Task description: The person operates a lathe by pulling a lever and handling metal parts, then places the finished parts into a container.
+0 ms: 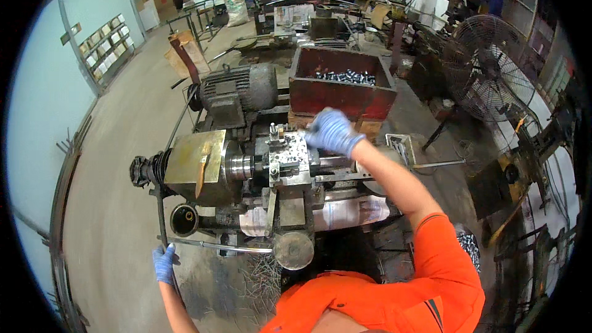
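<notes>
My left hand [163, 263], in a blue-and-white glove, is wrapped round a long dark lever [160, 219] at the lathe's left end. My right hand [335, 134], gloved alike, is over the right side of the machine's tool slide [290, 159], with its fingers curled in. Whatever those fingers hold, if anything, is hidden. Metal chips and bolts lie on the slide's flat top. To its left is the round steel chuck or spindle nose [239, 167]. A wooden-handled brush [201, 172] rests on the headstock cover [190, 156].
Behind the slide stands a red metal box [343, 98] with many small shiny parts in it. A ribbed motor [240, 89] sits left of the box. At the right is a large caged fan [490, 68]. A handwheel [293, 251] and scattered metal strips [259, 283] are near my body.
</notes>
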Demonstrator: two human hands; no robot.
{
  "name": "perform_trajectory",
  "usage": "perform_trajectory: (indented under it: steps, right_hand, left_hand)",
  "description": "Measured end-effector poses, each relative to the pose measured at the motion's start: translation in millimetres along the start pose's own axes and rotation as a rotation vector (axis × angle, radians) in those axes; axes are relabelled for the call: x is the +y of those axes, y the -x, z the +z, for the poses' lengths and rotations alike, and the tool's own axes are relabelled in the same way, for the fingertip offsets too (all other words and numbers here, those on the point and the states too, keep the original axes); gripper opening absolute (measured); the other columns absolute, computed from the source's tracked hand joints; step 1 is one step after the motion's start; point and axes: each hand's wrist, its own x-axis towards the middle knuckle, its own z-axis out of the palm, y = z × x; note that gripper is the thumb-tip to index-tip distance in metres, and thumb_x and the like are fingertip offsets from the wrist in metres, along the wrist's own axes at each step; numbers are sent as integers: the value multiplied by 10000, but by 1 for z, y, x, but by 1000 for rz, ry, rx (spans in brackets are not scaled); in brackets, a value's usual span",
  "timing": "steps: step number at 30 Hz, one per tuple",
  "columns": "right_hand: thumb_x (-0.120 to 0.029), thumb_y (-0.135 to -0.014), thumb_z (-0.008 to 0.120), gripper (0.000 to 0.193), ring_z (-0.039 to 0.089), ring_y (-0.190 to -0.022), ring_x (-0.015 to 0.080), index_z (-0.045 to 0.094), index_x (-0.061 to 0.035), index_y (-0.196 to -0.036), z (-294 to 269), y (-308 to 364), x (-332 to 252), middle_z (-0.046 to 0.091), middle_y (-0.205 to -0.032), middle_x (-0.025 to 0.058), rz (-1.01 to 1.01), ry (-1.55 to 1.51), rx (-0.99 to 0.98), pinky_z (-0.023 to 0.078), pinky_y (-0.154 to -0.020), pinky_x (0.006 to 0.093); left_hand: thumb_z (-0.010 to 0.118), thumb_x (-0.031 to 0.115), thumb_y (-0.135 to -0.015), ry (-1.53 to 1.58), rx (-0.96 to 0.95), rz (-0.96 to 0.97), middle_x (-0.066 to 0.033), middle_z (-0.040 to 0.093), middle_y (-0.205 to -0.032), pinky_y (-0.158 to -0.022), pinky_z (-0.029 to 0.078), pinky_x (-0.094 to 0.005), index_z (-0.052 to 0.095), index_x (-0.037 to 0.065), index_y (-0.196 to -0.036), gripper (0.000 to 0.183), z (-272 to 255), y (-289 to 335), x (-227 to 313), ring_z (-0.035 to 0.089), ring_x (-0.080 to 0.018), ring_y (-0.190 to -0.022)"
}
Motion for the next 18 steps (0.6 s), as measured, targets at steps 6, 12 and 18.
perform_trajectory:
  steps: [6,12,18]
  right_hand:
    - [-521,-764,536,541,495,-1094,344,607,-100,-1097,-12,-23,85,488,-1227,195,190,118,532,403,-930,399]
    - [-402,-695,690,448,488,-1109,366,641,-119,-1040,18,56,59,478,-1252,198,140,-364,487,402,-949,406]
    - [-290,-728,680,293,633,-771,261,665,-45,-887,92,223,100,663,-839,122,403,-819,420,496,-739,331]
  left_hand:
    - [631,196,-809,-27,-29,12,-88,540,-528,-366,446,-292,535,7,-801,212,3,-9,5,526,-165,-409]
    - [619,233,-825,-43,-55,63,-70,514,-520,-385,451,-279,522,8,-812,245,0,-13,0,521,-148,-434]
    - [631,378,-814,-103,12,-67,-53,476,-456,-367,410,-293,508,43,-737,365,-32,-30,-29,476,-158,-368]
